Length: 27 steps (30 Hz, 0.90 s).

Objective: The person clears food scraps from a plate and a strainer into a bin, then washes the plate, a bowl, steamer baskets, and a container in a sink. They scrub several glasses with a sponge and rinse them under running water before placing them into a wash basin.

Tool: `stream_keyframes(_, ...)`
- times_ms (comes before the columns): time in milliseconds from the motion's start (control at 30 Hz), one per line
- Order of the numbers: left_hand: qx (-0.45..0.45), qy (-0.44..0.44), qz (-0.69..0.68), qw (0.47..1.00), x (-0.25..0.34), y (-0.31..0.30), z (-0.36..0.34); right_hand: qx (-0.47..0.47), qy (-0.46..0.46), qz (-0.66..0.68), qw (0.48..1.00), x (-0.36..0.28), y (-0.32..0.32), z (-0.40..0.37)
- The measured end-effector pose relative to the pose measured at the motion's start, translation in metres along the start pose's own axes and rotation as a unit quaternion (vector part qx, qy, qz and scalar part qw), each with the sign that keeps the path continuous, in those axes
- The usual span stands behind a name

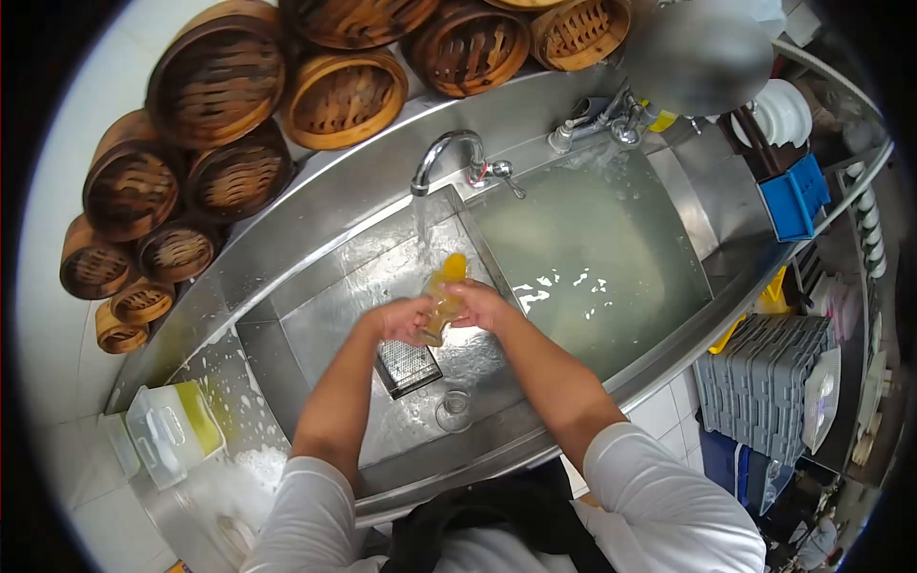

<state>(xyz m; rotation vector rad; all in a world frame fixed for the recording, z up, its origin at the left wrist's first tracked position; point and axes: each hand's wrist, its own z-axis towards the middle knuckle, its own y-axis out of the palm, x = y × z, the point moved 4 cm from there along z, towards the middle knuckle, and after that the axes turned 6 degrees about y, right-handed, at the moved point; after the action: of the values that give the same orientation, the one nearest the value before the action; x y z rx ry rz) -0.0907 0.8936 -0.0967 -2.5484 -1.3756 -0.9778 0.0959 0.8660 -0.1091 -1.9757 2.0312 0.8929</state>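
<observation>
Both of my hands hold a yellow, partly see-through thing (445,298) over the left sink basin (334,263); its exact kind I cannot tell. My left hand (405,319) has its fingers curled around the left side of it. From the right, my right hand (476,305) grips the same thing, and its yellow end sticks up above the fingers. Water runs from the faucet (449,153) just behind my hands. Below them, a flat metal grater (409,371) lies on the wet basin floor, partly covered by my left hand.
The right basin (592,258) is full of cloudy water. Bamboo steamers (346,99) line the back ledge. A clear plastic container (162,435) stands on the sudsy left counter. Stacked grey crates (764,382) and a blue basket (795,199) are at the right.
</observation>
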Motion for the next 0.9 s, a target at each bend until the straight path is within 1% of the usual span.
stream_keyframes(33,-0.058,-0.098,-0.002,0.993,0.010,-0.013,0.001,-0.070,0.040,0.100,0.992,0.013,-0.005,0.018)
stream_keyframes(67,-0.112,-0.194,-0.005,0.974,0.019,-0.026,0.003,-0.139,0.077,0.199,0.967,0.022,-0.005,0.032)
stream_keyframes(100,-0.046,-0.162,0.109,0.980,0.030,-0.038,0.023,-0.156,0.077,0.253,0.952,0.030,-0.004,0.038)
stream_keyframes(133,0.025,-0.145,0.225,0.963,0.042,-0.050,0.042,-0.163,0.080,0.253,0.950,0.041,-0.001,0.047)
stream_keyframes(167,0.111,-0.056,0.343,0.931,0.041,-0.068,0.078,-0.181,0.077,0.293,0.936,0.052,0.002,0.053)
stream_keyframes(200,0.173,-0.014,0.416,0.893,0.060,-0.069,0.090,-0.195,0.072,0.335,0.919,0.062,0.006,0.055)
stream_keyframes(233,0.231,0.024,0.466,0.854,0.083,-0.062,0.097,-0.186,0.047,0.328,0.925,0.065,0.008,0.050)
stream_keyframes(267,0.272,0.056,0.501,0.820,0.101,-0.053,0.101,-0.184,0.044,0.333,0.924,0.067,0.010,0.044)
stream_keyframes(333,0.322,0.125,0.546,0.763,0.127,-0.030,0.100,-0.053,0.023,0.213,0.975,0.062,0.003,0.030)
stream_keyframes(367,0.338,0.178,0.564,0.732,0.135,-0.017,0.091,0.022,0.046,0.163,0.985,0.047,0.002,0.013)
stream_keyframes(400,0.339,0.177,0.563,0.733,0.139,-0.010,0.081,0.022,0.048,0.162,0.985,0.042,-0.002,0.013)
stream_keyframes(433,0.342,0.245,0.547,0.724,0.145,-0.002,0.066,0.040,-0.024,-0.018,0.999,0.033,-0.007,0.012)
stream_keyframes(467,0.346,0.309,0.528,0.711,0.144,0.003,0.054,0.053,-0.094,-0.197,0.974,0.027,-0.006,0.011)
stream_keyframes(500,0.353,0.301,0.527,0.713,0.132,-0.001,0.047,0.102,-0.164,-0.264,0.945,0.008,0.002,-0.006)
stream_keyframes(533,0.375,0.342,0.517,0.689,0.124,-0.007,0.035,0.090,-0.166,-0.269,0.945,0.002,0.007,-0.002)
stream_keyframes(567,0.398,0.381,0.508,0.662,0.117,-0.016,0.021,0.082,-0.209,-0.285,0.932,-0.007,0.010,0.002)
stream_keyframes(600,0.413,0.366,0.509,0.661,0.104,-0.028,0.010,0.103,-0.272,-0.311,0.905,-0.017,0.013,0.009)
stream_keyframes(633,0.436,0.362,0.445,0.693,0.090,-0.040,-0.002,0.128,-0.333,-0.337,0.872,-0.027,0.016,0.015)
stream_keyframes(667,0.458,0.360,0.378,0.719,0.077,-0.050,-0.015,0.184,-0.414,-0.364,0.814,-0.039,0.020,0.023)
stream_keyframes(700,0.465,0.329,0.353,0.742,0.071,-0.055,-0.032,0.208,-0.402,-0.361,0.815,-0.054,0.029,0.020)
stream_keyframes(733,0.480,0.322,0.349,0.737,0.061,-0.065,-0.041,0.233,-0.390,-0.359,0.815,-0.072,0.037,0.008)
stream_keyframes(767,0.486,0.336,0.358,0.722,0.049,-0.073,-0.044,0.219,-0.394,-0.365,0.814,-0.083,0.042,-0.001)
stream_keyframes(800,0.488,0.351,0.369,0.709,0.042,-0.075,-0.051,0.154,-0.424,-0.357,0.818,-0.091,0.047,-0.010)
stream_keyframes(833,0.489,0.332,0.365,0.719,0.034,-0.078,-0.055,0.091,-0.449,-0.347,0.818,-0.094,0.052,-0.016)
stream_keyframes(867,0.492,0.331,0.360,0.720,0.027,-0.081,-0.058,0.088,-0.448,-0.352,0.817,-0.096,0.052,-0.015)
stream_keyframes(900,0.492,0.326,0.308,0.747,0.019,-0.084,-0.058,0.139,-0.448,-0.365,0.805,-0.100,0.047,-0.015)
